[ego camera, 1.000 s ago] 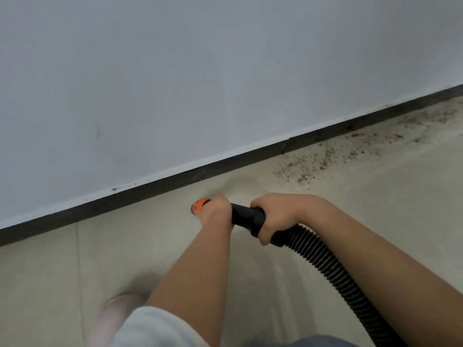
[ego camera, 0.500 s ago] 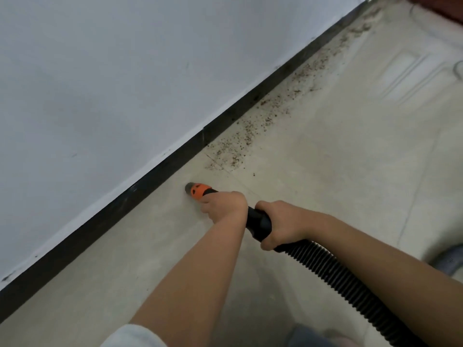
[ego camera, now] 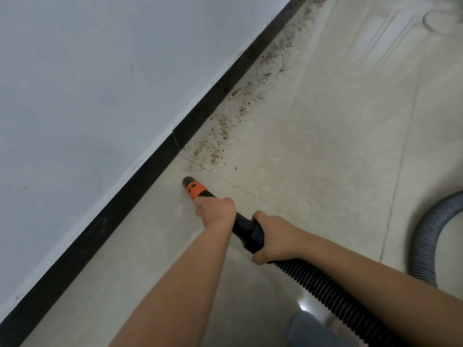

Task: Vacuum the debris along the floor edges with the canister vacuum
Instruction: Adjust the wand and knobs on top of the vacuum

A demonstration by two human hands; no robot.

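Observation:
The vacuum nozzle [ego camera: 193,187] has an orange collar and a dark tip, and it touches the beige floor close to the black baseboard [ego camera: 160,159]. My left hand [ego camera: 216,209] grips the black tube just behind the orange collar. My right hand [ego camera: 271,236] grips the black handle where the ribbed hose [ego camera: 323,286] begins. Dark brown debris [ego camera: 220,136] lies scattered along the baseboard just beyond the nozzle tip and runs on toward the top of the view.
A white wall [ego camera: 87,83] rises above the baseboard on the left. A grey loop of hose [ego camera: 426,236] lies on the floor at the right edge. A pale reflection of a panelled door [ego camera: 383,33] shows on the tiles at the top right.
The view has turned, so the baseboard now runs steeply to the top right. The nozzle has moved along the wall up to the near end of the debris. Both hands keep their grips.

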